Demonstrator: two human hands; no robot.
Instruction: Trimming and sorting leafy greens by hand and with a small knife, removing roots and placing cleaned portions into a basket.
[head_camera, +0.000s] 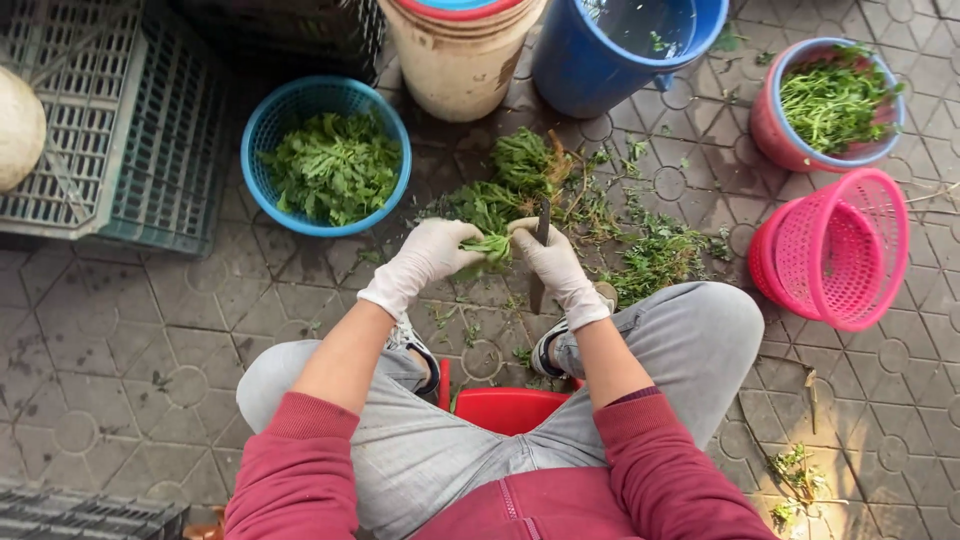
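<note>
1. nearest the camera, a small red plastic stool (505, 408) shows between the person's grey-trousered knees, on the patterned grey paving floor (130, 350).
2. the left hand (432, 252), in a white glove, has its fingers curled shut around a small bunch of green leafy stems (489, 247), held just above the paving in front of the knees.
3. the right hand (553, 262), also white-gloved, touches the same bunch from the other side; its fingers are closed on a dark-handled knife (539, 255) whose blade points down towards the shoes.
4. just beyond the hands, a loose heap of green cuttings (560, 195) is spread over the middle of the paving.
5. left of the heap stands a round blue plastic basket (262, 120) filled with picked leaves.
6. at the right edge, a pink mesh basket (840, 250) lies tipped on its side.
7. farther off, at the top edge, stand a cream bucket (458, 65), a blue bucket (590, 65) with water, and a pink tub (775, 130) with greens.
8. a grey-green plastic crate (130, 140) fills the top left corner.
</note>
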